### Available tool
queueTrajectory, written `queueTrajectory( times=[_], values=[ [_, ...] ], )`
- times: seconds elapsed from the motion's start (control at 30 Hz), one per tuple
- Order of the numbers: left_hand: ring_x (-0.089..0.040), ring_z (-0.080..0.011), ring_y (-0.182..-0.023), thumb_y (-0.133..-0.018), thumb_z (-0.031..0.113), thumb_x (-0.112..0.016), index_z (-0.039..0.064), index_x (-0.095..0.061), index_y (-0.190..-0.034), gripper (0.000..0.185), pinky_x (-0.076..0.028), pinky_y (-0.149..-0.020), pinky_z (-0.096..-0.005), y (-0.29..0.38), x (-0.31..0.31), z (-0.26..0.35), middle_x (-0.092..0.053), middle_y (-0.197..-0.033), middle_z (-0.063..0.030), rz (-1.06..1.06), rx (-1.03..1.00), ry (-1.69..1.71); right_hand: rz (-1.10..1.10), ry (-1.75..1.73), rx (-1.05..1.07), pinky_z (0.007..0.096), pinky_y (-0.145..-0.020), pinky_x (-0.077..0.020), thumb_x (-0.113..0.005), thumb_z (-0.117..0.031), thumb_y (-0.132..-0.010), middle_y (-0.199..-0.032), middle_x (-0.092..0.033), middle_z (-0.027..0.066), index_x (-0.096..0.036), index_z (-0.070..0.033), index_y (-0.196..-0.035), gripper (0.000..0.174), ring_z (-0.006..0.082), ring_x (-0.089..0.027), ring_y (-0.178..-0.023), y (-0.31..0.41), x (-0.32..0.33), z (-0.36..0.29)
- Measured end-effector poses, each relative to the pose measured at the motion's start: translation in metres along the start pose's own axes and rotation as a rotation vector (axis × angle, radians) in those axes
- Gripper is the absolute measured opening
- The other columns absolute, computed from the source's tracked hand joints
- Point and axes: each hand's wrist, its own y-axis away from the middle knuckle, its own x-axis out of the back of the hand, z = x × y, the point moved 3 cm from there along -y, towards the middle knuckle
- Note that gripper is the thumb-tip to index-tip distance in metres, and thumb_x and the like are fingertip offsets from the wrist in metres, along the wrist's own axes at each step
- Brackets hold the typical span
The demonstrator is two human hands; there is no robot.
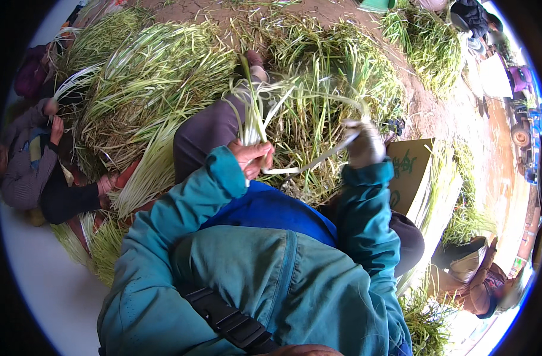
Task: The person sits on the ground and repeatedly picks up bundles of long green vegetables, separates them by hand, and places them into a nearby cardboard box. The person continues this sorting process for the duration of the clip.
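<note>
My bare left hand [253, 158] is closed around a small bundle of pale, chive-like stalks [253, 115], held upright above my lap with the loose leaves fanning out. On my right hand [364, 144] is a light-coloured glove, blurred by motion. A limp whitish leaf strip [315, 162] stretches from beside the bundle to the gloved fingers. More thin strands [333, 95] trail from the same glove, also blurred. A blue apron [271, 211] covers my lap below both hands. Beyond them, a heap of loose green and yellowed leaves [324, 89] lies around my outstretched leg.
To the left rises a large pile of long greens [155, 80], with pale stalks [150, 173] laid nearer me. A seated person [35, 164] holds stalks there. On the right stand a cardboard piece [409, 173] bearing writing and further stalks [435, 196]. Another person [475, 280] sits beyond.
</note>
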Motion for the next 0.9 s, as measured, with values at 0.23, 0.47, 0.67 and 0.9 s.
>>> queueTrajectory(
  times=[0.23, 0.47, 0.67, 0.9],
  values=[
    [-0.051, -0.0085, -0.052, -0.075, 0.01, -0.064, 0.0, -0.059, -0.086, 0.015, -0.041, -0.047, -0.0211, 0.027, 0.057, 0.003, -0.058, -0.066, -0.0038, 0.037, 0.094, -0.82, -0.078, -0.418, 0.366, 0.0159, -0.044, -0.0375, -0.049, -0.018, -0.085, -0.064, -0.049, -0.0002, -0.047, -0.001, -0.104, 0.025, 0.0036, -0.042, -0.047, 0.044, 0.132, -0.167],
    [-0.052, -0.0091, -0.054, -0.079, 0.024, -0.061, 0.004, -0.062, -0.089, 0.022, -0.043, -0.052, -0.0204, 0.022, 0.044, 0.055, -0.062, -0.072, -0.0036, 0.47, -0.381, -0.715, 0.022, -0.105, 0.346, 0.0204, -0.054, -0.0422, -0.044, -0.028, -0.086, -0.071, -0.055, 0.0025, -0.049, -0.003, -0.103, 0.031, 0.0066, -0.05, -0.057, 0.047, 0.051, -0.131],
    [-0.055, -0.0263, -0.096, -0.084, 0.032, -0.051, -0.002, -0.049, -0.108, 0.043, -0.042, -0.087, -0.0351, -0.016, -0.027, 0.003, -0.057, -0.1, -0.0171, -0.145, -0.278, -0.208, -0.144, -0.097, 0.209, 0.024, -0.054, -0.0422, -0.045, -0.016, -0.085, -0.091, -0.058, 0.0153, -0.049, -0.001, -0.092, 0.017, 0.0124, -0.048, -0.059, 0.021, -0.083, -0.046],
    [-0.056, -0.0186, -0.087, -0.086, 0.013, -0.048, -0.005, -0.045, -0.114, 0.033, -0.044, -0.08, -0.0305, -0.03, -0.012, -0.05, -0.058, -0.09, -0.0106, -0.358, 0.006, -0.049, -0.172, -0.193, 0.219, 0.0236, -0.057, -0.0446, -0.048, -0.015, -0.084, -0.092, -0.057, 0.0136, -0.048, -0.002, -0.095, 0.017, 0.0141, -0.053, -0.069, -0.023, -0.082, -0.045]
  ],
)
